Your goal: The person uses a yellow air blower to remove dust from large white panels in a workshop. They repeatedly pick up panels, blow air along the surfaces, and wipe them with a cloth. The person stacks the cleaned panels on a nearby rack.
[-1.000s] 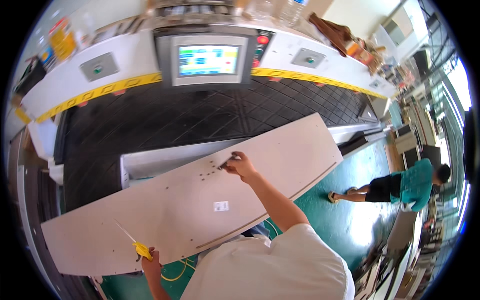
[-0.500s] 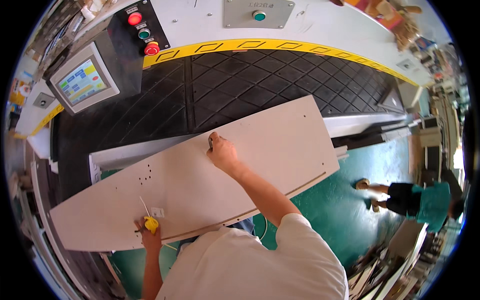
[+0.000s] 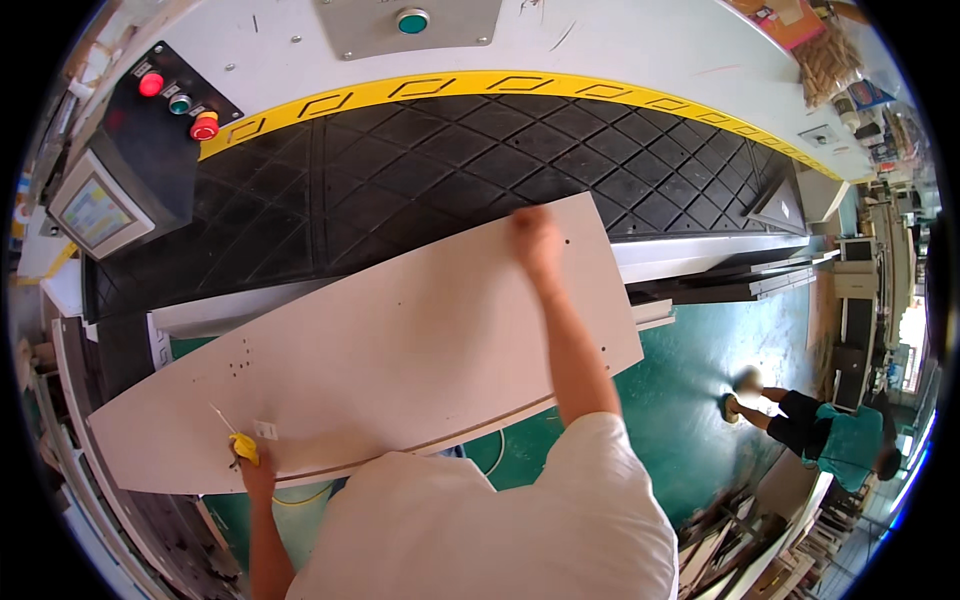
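A long pale board (image 3: 400, 360) with a curved far edge and several drilled holes lies across in front of me, its far side over the black machine bed. My left hand (image 3: 259, 478) is closed round a yellow air blow gun (image 3: 244, 447) at the board's near left. The gun's thin nozzle points away over the surface, beside a small white label (image 3: 265, 430). My right hand (image 3: 539, 242) is closed at the far edge, near the right end of the board. Motion smears its fingers, and what they hold is hidden.
Beyond the bed (image 3: 440, 150) runs a yellow-striped machine beam (image 3: 450, 84) with a green button (image 3: 412, 21). A control screen (image 3: 101, 206) and red buttons stand at left. Another person (image 3: 845, 440) walks on the green floor at right, near stacked boards (image 3: 745, 284).
My right hand has slid rightward along the board's far edge. The left hand keeps the blow gun near the label. My view has shifted, and the other person has moved.
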